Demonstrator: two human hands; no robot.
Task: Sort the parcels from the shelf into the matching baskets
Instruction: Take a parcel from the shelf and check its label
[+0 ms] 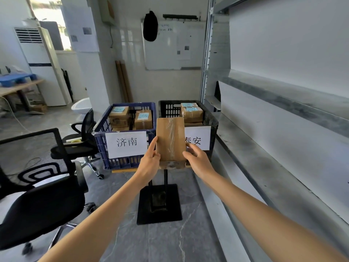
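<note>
A flat brown cardboard parcel sealed with clear tape [170, 141] is held upright in front of the camera, at the centre of the view, by both hands. The left hand [150, 159] grips its lower left edge, thumb on the near face and fingers behind. The right hand [196, 158] pinches the lower right corner, fingers curled round the edge.

Beyond the parcel, at about 11 o'clock, stands a dark blue slatted plastic basket [124, 133] with a white paper sign reading 济南 [126, 143], holding several brown boxes with blue labels [143, 119]. At about 1 o'clock stands a black slatted plastic basket [209, 121] with its own white sign [200, 138], partly covered by the parcel, and more labelled boxes [191, 111] inside. Both baskets rest on a stand with a black base plate [159, 203].

At 3 o'clock runs a grey metal shelf [283, 114]. At 9 o'clock stands a black mesh office chair [37, 186].
</note>
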